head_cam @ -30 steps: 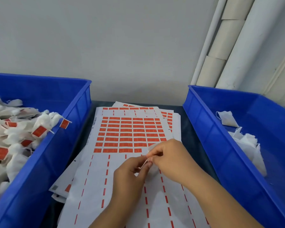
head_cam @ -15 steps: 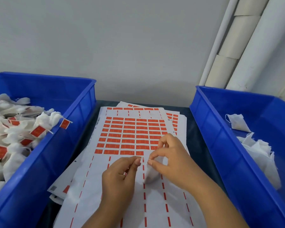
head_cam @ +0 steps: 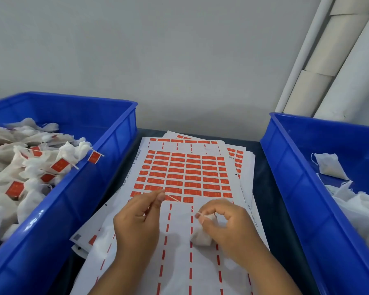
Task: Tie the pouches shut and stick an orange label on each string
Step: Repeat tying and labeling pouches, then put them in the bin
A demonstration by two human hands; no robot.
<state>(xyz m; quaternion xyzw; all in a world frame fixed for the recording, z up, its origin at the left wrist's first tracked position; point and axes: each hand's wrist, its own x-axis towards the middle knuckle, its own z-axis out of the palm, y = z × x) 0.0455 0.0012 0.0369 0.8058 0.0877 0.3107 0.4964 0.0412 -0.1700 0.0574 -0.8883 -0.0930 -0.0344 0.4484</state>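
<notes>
Head view: a person's two hands work over the sticker sheet [head_cam: 185,175], which lies between two blue bins.
Pouch in hand: a small white pouch [head_cam: 200,238] rests on the stripped lower part of the sheet, under and just left of the right hand [head_cam: 228,224].
Right hand fingers: curled round the pouch's gathered neck, thumb and forefinger pinching the string [head_cam: 173,198] where it leaves the pouch.
Left hand fingers: the left hand [head_cam: 140,218] pinches the far end of the string between thumb and forefinger; the other fingers are curled loosely.
String axis: it runs up and to the left from the pouch neck toward the left fingertips, seemingly taut (part of its span is too thin to trace against the white paper).
Key relation: the string's free end lies right over the lowest row of orange labels [head_cam: 188,199], so the left hand is the nearer one to the labels, and the right hand is well back from them, anchoring the pouch.
Step, as I judge it: the knot is being pulled tight; labelling likely comes next.
Left bin [head_cam: 107,167]: heaped with tied pouches [head_cam: 30,167] that already carry orange labels.
Right bin [head_cam: 290,167]: holds untied pouches [head_cam: 328,165] without labels.
</notes>
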